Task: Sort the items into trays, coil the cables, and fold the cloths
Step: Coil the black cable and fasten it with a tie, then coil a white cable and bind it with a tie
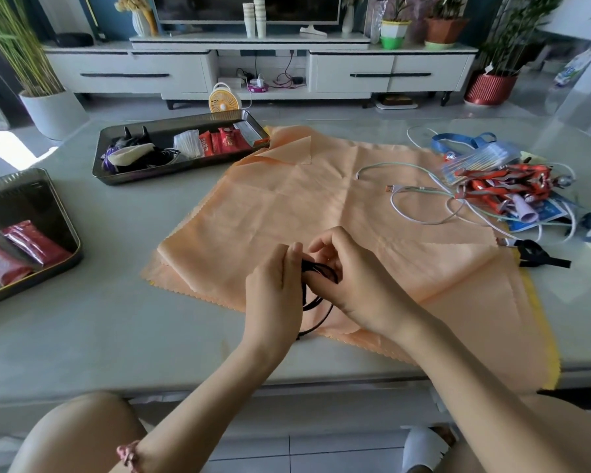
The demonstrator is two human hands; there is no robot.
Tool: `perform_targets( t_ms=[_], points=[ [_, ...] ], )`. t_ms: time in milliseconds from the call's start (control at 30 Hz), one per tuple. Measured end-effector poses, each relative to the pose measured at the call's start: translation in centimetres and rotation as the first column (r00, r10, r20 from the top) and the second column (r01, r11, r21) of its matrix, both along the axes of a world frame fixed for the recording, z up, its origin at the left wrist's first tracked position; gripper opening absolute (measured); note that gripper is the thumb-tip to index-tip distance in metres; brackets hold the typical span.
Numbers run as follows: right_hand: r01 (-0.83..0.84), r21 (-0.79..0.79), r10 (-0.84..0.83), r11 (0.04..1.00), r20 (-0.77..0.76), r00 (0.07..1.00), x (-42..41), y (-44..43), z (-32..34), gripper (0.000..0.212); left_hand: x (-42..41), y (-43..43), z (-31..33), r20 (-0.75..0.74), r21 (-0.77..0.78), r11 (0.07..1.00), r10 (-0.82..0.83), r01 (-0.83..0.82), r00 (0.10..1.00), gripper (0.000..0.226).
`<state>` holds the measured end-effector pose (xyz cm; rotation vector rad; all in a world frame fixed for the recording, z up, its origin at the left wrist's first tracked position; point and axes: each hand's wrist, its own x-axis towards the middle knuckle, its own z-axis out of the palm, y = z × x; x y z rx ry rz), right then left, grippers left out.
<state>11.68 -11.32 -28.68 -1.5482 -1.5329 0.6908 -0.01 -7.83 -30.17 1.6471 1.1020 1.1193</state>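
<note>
Both my hands hold a thin black cable [316,298] over the near edge of a spread orange cloth [307,203]. My left hand [273,295] grips the cable's gathered loops, and my right hand [352,285] pinches a strand beside it; the loose end trails down toward the table edge. A pale green-white cable [420,199] lies uncoiled on the cloth's right side. A dark tray [181,165] at the back left holds red packets, a white packet and dark items. A second dark tray [48,206] at the far left holds red packets.
A jumbled pile of red and blue lanyards, cards and cables [505,182] sits at the right. A black clip [536,256] lies near the cloth's right edge. A yellow cloth [546,343] peeks out under the orange one. The table's front edge runs just below my wrists.
</note>
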Motion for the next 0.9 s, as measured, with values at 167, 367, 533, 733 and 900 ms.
perform_targets(
  t_ms=[167, 367, 533, 733, 900],
  points=[
    [-0.077, -0.073, 0.061, 0.994, -0.200, 0.978, 0.6, 0.5, 0.5, 0.024, -0.2, 0.0, 0.4, -0.007, 0.053, 0.998, -0.026, 0.026, 1.000, 0.036],
    [-0.150, -0.232, 0.012, 0.961, -0.505, 0.863, 1.1, 0.4, 0.8, 0.011, -0.5, 0.4, 0.5, -0.093, 0.258, 0.964, -0.038, 0.061, 0.995, 0.032],
    [-0.087, -0.310, -0.176, 0.947, -0.723, 0.668, 0.8, 0.7, 1.1, 0.010, -0.6, 0.5, 0.1, -0.185, 0.474, 0.869, -0.059, 0.142, 0.981, 0.027],
    [0.048, -0.282, -0.247, 0.958, -0.733, 0.634, 0.0, 0.9, 1.3, 0.006, -0.3, 0.3, 0.2, -0.047, 0.358, 0.932, -0.032, 0.047, 0.998, 0.015],
    [0.218, 0.021, -0.158, 0.976, -0.622, 0.767, -1.8, 0.6, 0.8, 0.010, 0.1, 1.1, 0.3, 0.110, 0.000, 0.998, 0.067, -0.068, 0.992, 0.022]
  ],
)
